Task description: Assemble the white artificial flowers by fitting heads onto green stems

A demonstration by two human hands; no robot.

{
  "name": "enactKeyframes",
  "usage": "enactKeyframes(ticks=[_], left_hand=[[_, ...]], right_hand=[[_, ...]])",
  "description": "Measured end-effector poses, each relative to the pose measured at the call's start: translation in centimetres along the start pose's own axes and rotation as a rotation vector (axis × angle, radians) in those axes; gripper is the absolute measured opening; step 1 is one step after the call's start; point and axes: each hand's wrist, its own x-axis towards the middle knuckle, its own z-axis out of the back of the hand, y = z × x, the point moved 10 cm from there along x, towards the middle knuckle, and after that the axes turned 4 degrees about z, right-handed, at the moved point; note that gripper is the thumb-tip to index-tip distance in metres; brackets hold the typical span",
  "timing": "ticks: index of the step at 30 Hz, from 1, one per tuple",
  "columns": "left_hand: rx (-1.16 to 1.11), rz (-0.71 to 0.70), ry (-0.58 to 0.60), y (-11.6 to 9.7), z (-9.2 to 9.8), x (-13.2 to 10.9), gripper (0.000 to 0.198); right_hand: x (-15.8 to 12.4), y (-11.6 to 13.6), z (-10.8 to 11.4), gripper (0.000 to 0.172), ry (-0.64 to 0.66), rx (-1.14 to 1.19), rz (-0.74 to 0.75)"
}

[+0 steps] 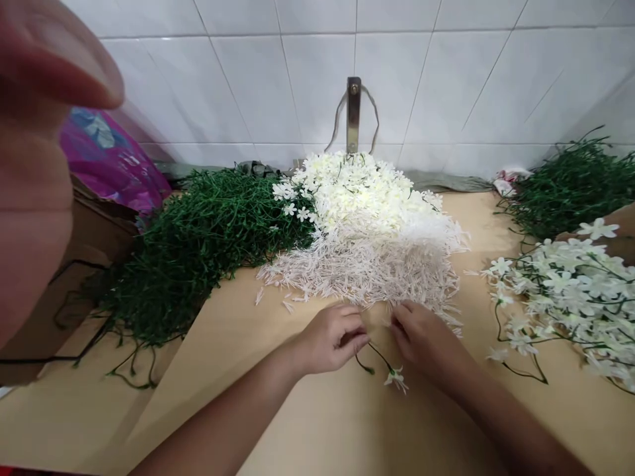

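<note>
My left hand (331,338) rests on the wooden table (317,423) with its fingers curled, pinching a thin green stem (370,362). The stem ends in a small white flower (395,379) lying just below my hands. My right hand (425,338) sits close beside it, fingers closed in a pinch at the front edge of a pile of small white plastic pieces (367,264); what it pinches is hidden. Behind that pile lies a heap of loose white flower heads (354,188).
A mound of bare green stems (198,244) covers the left of the table; another (570,182) lies at the back right. Finished stems with white flowers (570,291) lie at the right. A blurred hand (34,152) fills the left edge near the camera. A pink bag (112,158) sits against the tiled wall.
</note>
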Motion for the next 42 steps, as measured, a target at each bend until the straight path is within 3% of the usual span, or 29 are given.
enactKeyframes(ticks=[3,8,15,19,23,25,28,32,37,42], left_hand=[[0.007,0.0,0.011,0.2,-0.3,0.1,0.026],[0.003,0.026,-0.009,0.2,-0.4,0.3,0.027],[0.001,0.101,-0.014,1.2,-0.9,0.4,0.027],[-0.018,0.17,-0.176,2.5,1.0,0.4,0.019],[-0.116,0.339,-0.473,5.3,4.6,-0.3,0.015],[-0.186,0.413,-0.552,6.7,5.8,-0.3,0.009],[-0.194,0.421,-0.576,7.5,7.0,1.2,0.011],[-0.018,0.352,-0.569,6.5,8.0,5.1,0.023],[0.294,0.325,-0.499,4.7,6.9,10.9,0.039],[0.435,0.363,-0.391,5.1,5.6,14.1,0.021]], right_hand=[[0.2,0.1,0.3,0.017,-0.008,0.013,0.028],[0.1,0.4,-0.7,0.002,-0.037,0.041,0.147],[-0.4,0.4,0.0,0.013,-0.182,0.056,0.247],[-0.8,0.3,2.2,0.015,-0.314,0.099,0.228],[-1.1,0.2,3.4,0.016,-0.428,0.1,0.211],[-1.1,0.1,3.5,0.016,-0.455,0.099,0.206],[-1.0,0.0,3.6,0.018,-0.494,0.11,0.207],[-0.9,-0.3,3.7,0.02,-0.524,0.156,0.203],[-0.9,-0.6,4.1,0.017,-0.575,0.209,0.241],[-1.7,-1.6,5.4,0.014,-0.709,0.246,0.202]])
